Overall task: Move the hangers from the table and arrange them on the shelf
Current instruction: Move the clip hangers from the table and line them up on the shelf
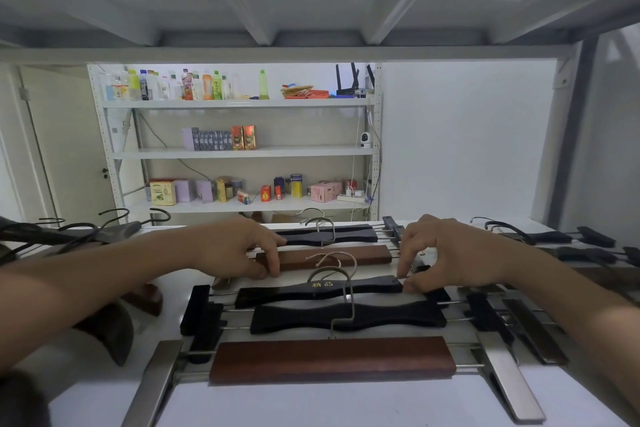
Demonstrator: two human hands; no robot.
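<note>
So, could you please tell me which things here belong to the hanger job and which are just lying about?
Job:
- brown hanger, gripped by left hand and right hand
- black hangers
- near brown hanger
- white shelf surface

Lying about:
- bottles
- boxes
- small camera

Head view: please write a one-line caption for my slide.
Both hands, left hand and right hand, hold the ends of a brown wooden hanger among other hangers on the white shelf.

Both hands [235, 250] [446, 253] on a brown hanger [332, 255] (black ones alongside) atop the white shelf [311, 406]
</note>
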